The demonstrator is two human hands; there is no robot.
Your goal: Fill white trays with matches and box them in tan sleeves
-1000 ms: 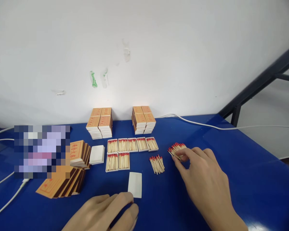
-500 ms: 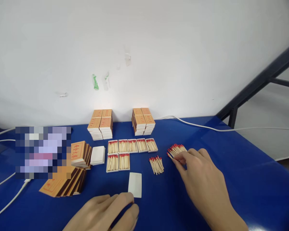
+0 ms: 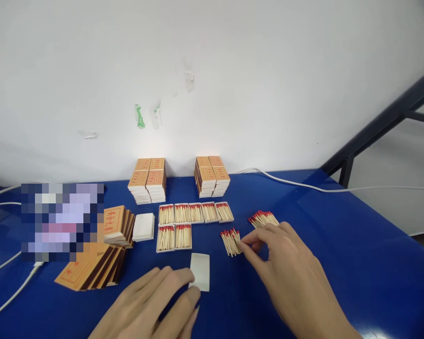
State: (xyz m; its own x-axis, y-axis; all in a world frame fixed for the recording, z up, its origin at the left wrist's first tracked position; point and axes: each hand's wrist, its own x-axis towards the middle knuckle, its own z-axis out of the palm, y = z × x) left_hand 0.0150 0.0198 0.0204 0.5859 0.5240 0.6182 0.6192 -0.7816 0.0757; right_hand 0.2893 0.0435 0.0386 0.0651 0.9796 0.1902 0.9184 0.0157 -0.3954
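Note:
My left hand is closed at the lower left corner of an empty white matchbox tray, index finger and thumb at its edge. My right hand pinches at the right side of a small bundle of red-tipped matches on the blue table; what sits between thumb and index finger looks like a match, partly hidden. Behind that hand lies a second heap of matches. Several white trays filled with matches stand in two rows left of the bundle.
Two stacks of closed orange matchboxes stand against the wall. On the left are a stack of white trays, fanned orange matchbox sleeves and a blurred-out device with a white cable. Another white cable crosses the back right.
My right hand has moved left from the larger match heap to the edge of the small bundle. My left hand's fingers have shifted slightly against the empty tray.

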